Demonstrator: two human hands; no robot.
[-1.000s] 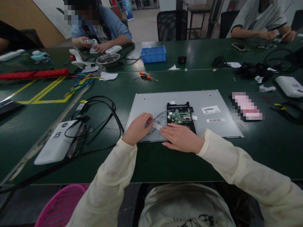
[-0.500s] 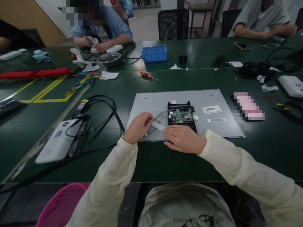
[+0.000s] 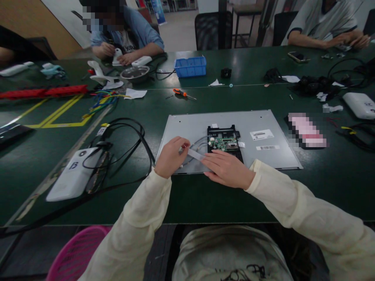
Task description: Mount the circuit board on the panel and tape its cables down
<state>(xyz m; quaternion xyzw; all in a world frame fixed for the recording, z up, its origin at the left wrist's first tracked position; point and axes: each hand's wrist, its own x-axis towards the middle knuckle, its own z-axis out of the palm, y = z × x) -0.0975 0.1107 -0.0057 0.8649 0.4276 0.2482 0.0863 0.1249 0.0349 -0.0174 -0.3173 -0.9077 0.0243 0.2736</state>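
A flat grey metal panel (image 3: 181, 127), like the back of a display, lies on the green table. On it sits a black plastic frame (image 3: 234, 128) with a green circuit board (image 3: 218, 143). Grey cables (image 3: 199, 141) run left from the board. My left hand (image 3: 172, 156) pinches one end of a narrow whitish strip (image 3: 195, 155), which looks like tape, above the panel. My right hand (image 3: 227, 168) lies flat with fingers stretched over the strip's other end and the frame's lower part, thumb apart. Its fingertips hide where the strip ends.
Left are a white device (image 3: 70, 175) and looped black cables (image 3: 140, 136). An orange screwdriver (image 3: 182, 93), blue basket (image 3: 190, 67) and metal bowl (image 3: 134, 73) stand beyond. A pink phone (image 3: 306, 130) lies right. Two people (image 3: 131, 31) sit opposite. Below is a pink basket (image 3: 79, 249).
My right fingers have shifted slightly upward over the lower part of the circuit board. My left hand still pinches the strip. The person at far right has moved their hands.
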